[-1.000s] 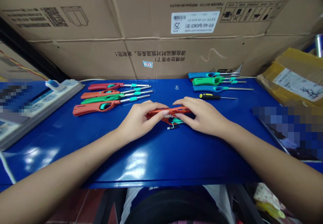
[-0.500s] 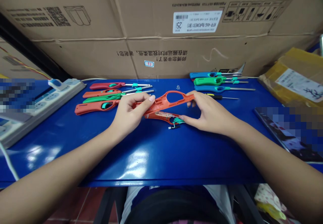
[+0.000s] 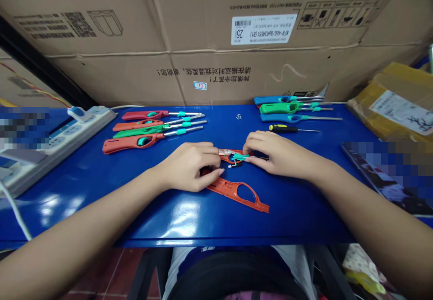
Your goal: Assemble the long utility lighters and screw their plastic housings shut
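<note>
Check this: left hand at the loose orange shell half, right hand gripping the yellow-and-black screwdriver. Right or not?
Not quite: in the head view, the right hand is at the small green part, and the screwdriver lies beyond it on the blue table. The left hand is at the loose orange shell half, as you say.

Brown cardboard (image 3: 203, 31) rises along the back, with a white power strip (image 3: 72, 133) left and a yellow-taped parcel (image 3: 399, 106) right.
</note>
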Tool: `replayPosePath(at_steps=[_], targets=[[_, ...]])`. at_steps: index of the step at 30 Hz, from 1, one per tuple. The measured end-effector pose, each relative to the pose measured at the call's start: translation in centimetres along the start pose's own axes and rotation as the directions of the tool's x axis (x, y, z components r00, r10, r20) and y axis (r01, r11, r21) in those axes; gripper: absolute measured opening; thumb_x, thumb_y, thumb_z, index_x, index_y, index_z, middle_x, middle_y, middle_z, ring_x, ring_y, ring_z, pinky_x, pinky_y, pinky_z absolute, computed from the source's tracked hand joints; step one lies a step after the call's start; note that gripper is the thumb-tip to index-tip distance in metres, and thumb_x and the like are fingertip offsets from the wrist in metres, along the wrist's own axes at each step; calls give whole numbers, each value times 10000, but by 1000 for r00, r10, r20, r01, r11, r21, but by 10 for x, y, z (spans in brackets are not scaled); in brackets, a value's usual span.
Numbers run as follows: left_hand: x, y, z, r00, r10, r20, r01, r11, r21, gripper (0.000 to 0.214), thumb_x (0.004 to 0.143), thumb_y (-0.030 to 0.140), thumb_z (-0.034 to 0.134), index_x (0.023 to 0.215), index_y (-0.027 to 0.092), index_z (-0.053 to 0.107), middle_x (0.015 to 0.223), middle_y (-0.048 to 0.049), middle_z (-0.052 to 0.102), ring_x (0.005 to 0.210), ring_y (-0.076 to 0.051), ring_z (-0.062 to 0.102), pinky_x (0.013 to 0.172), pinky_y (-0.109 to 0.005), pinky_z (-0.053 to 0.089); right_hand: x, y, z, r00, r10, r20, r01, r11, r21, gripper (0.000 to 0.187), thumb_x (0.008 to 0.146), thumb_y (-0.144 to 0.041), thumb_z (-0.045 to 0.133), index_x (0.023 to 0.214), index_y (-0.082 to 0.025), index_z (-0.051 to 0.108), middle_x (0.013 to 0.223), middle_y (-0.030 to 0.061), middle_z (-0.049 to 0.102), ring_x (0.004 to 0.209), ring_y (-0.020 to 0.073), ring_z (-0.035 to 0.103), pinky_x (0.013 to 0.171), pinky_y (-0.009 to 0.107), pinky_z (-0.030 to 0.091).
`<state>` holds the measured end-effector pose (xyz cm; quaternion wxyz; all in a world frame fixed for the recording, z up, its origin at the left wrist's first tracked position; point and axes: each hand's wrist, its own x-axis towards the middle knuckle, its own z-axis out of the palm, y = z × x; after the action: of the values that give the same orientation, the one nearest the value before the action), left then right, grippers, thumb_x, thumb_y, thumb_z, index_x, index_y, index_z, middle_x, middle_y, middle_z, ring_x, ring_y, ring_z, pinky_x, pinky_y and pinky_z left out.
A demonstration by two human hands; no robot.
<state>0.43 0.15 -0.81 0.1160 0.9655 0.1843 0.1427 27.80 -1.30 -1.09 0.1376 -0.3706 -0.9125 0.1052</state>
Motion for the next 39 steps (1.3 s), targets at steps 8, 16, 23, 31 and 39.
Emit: replayPosePath(at_steps=[8, 16, 23, 31, 39], targets=[[1, -6, 0, 977, -95, -190, 109, 992, 63, 247, 972, 312, 578, 1141, 161, 676, 1119, -95, 686, 1006, -237, 604, 905, -366, 491, 0, -3, -1, 998, 25, -59, -23, 999, 47, 82, 1005, -275, 536, 969, -208, 564, 964, 59, 649, 874, 213, 574, 781, 349, 417], [3, -15, 11, 963, -158, -219, 168, 985, 29, 162, 995, 269, 581, 1058, 164, 686, 998, -69, 713, 904, -201, 615, 808, -321, 490, 1, -6, -3, 995, -48, -93, 55, 995, 79, 87, 998, -279, 553, 946, -210, 560, 976, 64, 624, 898, 211, 558, 806, 350, 430], [3, -10, 9, 955, -112, -273, 121, 993, 16, 162, 994, 263, 586, 1057, 142, 674, 952, -67, 700, 850, -185, 590, 769, -307, 466, -4, -9, -6, 999, -50, -10, 50, 997, 57, 159, 934, -340, 647, 915, -208, 561, 1012, 61, 611, 880, 198, 556, 788, 340, 419], [1, -5, 7, 984, 4, -180, -17, 998, -68, 184, 967, 260, 604, 1054, 140, 713, 847, -56, 690, 780, -179, 578, 720, -301, 470, -2, -5, -3, 998, 52, -34, -50, 998, 46, 138, 959, -299, 591, 1064, -211, 575, 946, 18, 648, 796, 167, 567, 735, 313, 382], [1, -3, -2, 991, -1, -130, 3, 1000, 17, 271, 937, 405, 643, 1015, 155, 711, 924, -72, 715, 854, -211, 609, 781, -340, 489, -5, -8, -8, 998, -29, 48, 27, 998, 56, 40, 857, -175, 584, 847, -200, 555, 841, -5, 615, 764, 150, 524, 785, 323, 363]])
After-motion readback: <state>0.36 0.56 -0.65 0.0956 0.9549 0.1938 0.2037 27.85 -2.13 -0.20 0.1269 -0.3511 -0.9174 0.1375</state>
